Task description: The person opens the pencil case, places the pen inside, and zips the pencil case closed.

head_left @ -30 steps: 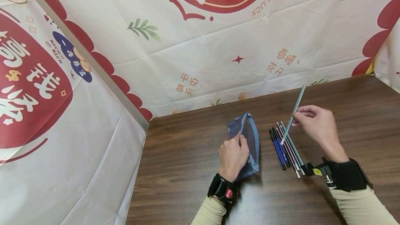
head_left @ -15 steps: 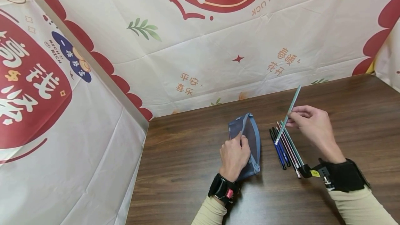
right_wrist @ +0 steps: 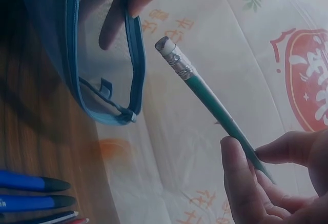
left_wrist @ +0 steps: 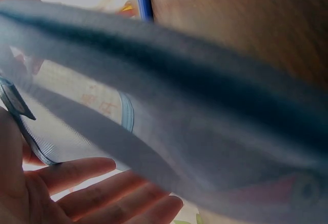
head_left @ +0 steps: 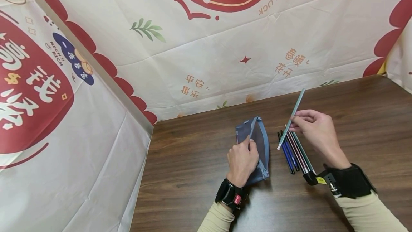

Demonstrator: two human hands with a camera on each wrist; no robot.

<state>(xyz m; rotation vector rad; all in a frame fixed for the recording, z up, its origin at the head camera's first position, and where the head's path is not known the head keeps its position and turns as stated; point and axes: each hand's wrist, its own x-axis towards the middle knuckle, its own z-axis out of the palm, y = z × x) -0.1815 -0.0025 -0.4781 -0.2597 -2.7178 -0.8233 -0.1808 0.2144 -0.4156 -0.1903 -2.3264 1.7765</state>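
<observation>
A: Where is the green pencil (head_left: 291,119)?

B: Pinched in the right hand (head_left: 313,131), eraser end just short of the pouch (head_left: 257,142) mouth, slanting above the pens (head_left: 294,151) below the grip.

A: And the left hand (head_left: 241,162)?

B: Its grip pinches the pouch's rim, lifting it off the bench (head_left: 193,174).

A: Risks?

B: The mesh mouth looks narrow; I'd judge the eraser could snag the zipper edge, or the rim could slip and sag.
</observation>
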